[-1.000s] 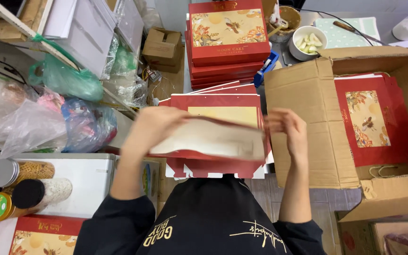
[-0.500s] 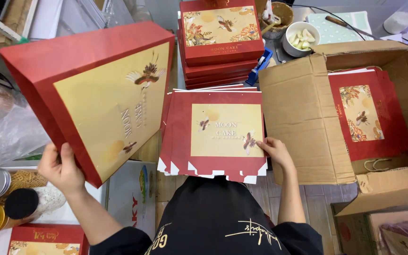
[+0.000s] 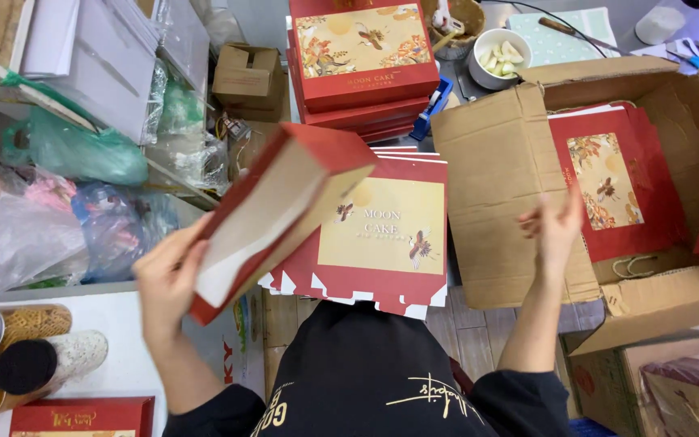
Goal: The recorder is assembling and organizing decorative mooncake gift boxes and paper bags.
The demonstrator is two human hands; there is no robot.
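Red box (image 3: 281, 214) is tilting in the left hand (image 3: 167, 279), gripped at its lower end; the right hand (image 3: 556, 226) is hovering spread and empty, flat sleeves (image 3: 374, 235) lying between both hands.

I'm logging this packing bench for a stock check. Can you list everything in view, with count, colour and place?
Folded box: one, red with white inside, in the left hand.
Flat boxes: a stack, red and gold, centre in front of the person.
Finished boxes: a stack, red, top centre.
Carton: one, brown, open, right.
Bags: several, red, inside the carton.
Bowl: one, white, pale pieces inside, top.
Small carton: one, brown, upper left.
Plastic bags: several, green, blue, clear, left.
Jars: three, lower left.
Left hand: grips the folded box.
Right hand: open, raised by the carton, holding nothing.
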